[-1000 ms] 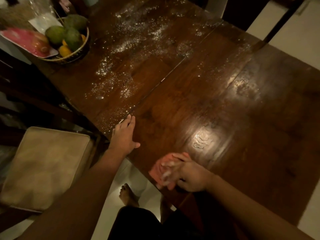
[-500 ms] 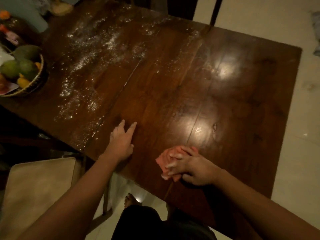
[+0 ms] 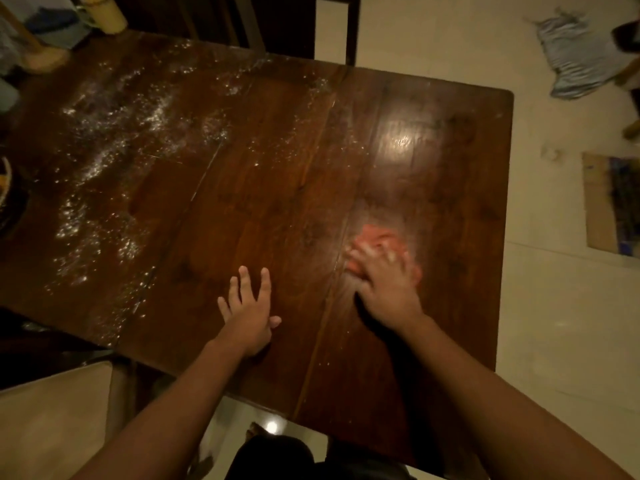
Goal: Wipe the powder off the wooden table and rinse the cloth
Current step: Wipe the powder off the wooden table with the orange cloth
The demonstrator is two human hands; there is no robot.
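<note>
A dark wooden table [image 3: 450, 150] fills the view. White powder [image 3: 104, 161] is scattered over its left half, with a thinner dusting toward the middle. My right hand [image 3: 388, 289] holds a bunched pink cloth [image 3: 377, 235] down on the table's right part, fingers over it and dusted white; hand and cloth are blurred by motion. A pale smear surrounds the cloth. My left hand [image 3: 249, 313] rests flat on the wood near the front edge, fingers spread, holding nothing.
A cushioned chair seat [image 3: 52, 427] stands at the lower left. A basket's rim [image 3: 5, 188] shows at the left edge, a yellowish cylinder [image 3: 104, 12] at the top left. A dark chair [image 3: 287, 26] stands behind the table. On the pale floor lie a grey rag [image 3: 581, 57] and cardboard [image 3: 609, 206].
My right hand has pushed the cloth from the near edge farther onto the table. My left hand has stayed flat on the wood. The view has swung right; the fruit basket is almost out of sight.
</note>
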